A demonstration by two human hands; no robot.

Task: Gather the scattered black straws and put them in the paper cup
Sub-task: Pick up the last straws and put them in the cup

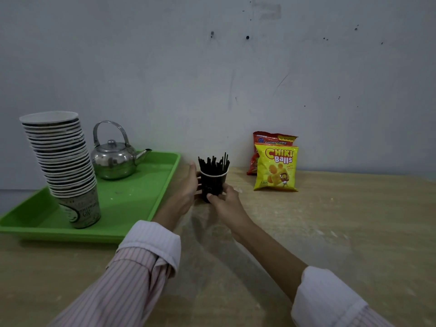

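A dark paper cup (213, 182) stands upright on the wooden table near the wall, with several black straws (214, 162) sticking up out of it. My left hand (187, 185) rests against the cup's left side, fingers extended around it. On the cup's lower right side, my right hand (225, 199) wraps it with thumb and fingers. No loose straws show on the table.
A green tray (132, 204) at the left carries a tall leaning stack of paper cups (63, 166) and a metal kettle (113, 159). Two snack bags (274, 166) lean against the wall right of the cup. The wall runs close behind.
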